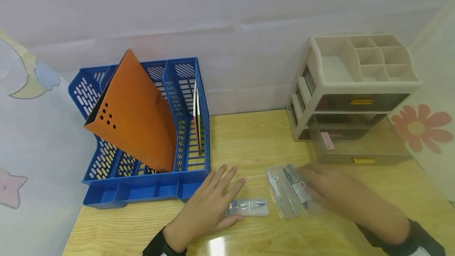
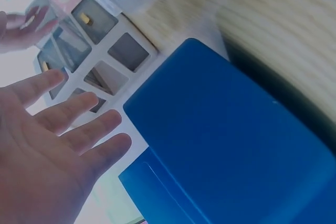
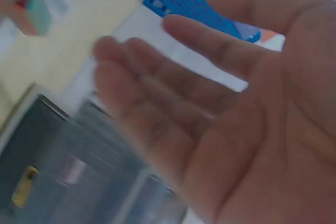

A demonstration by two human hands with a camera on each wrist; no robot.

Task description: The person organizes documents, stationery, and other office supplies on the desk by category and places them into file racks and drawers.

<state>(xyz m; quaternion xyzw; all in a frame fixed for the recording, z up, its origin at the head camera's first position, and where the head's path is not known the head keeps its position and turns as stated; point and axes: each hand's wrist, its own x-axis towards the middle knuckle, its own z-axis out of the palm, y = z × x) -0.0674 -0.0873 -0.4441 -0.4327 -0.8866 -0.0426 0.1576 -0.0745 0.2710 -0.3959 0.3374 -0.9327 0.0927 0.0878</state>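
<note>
My left hand (image 1: pixel 209 204) lies with fingers spread by the blue rack's front corner, overlapping the left end of a clear pack (image 1: pixel 261 210) with a blue-and-clear pen-like item inside. In the left wrist view, straight fingers (image 2: pixel 92 145) show beside the blue rack wall. To the right sit two clear packs side by side, one with a white tool (image 1: pixel 275 185), the other with a dark tool and white label (image 1: pixel 301 191). My right hand (image 1: pixel 320 183), blurred, overlaps the latter's right edge. Loosely bent fingers (image 3: pixel 152 119) hold nothing in the right wrist view.
A blue rack (image 1: pixel 142 179) at left contains an orange folder (image 1: pixel 138 113) and thin booklets (image 1: pixel 197 121). At the back right stands a cream organizer (image 1: pixel 366 86); its clear lower drawer (image 1: pixel 362 145), pulled out, has a pink tag (image 1: pixel 327 140) in it.
</note>
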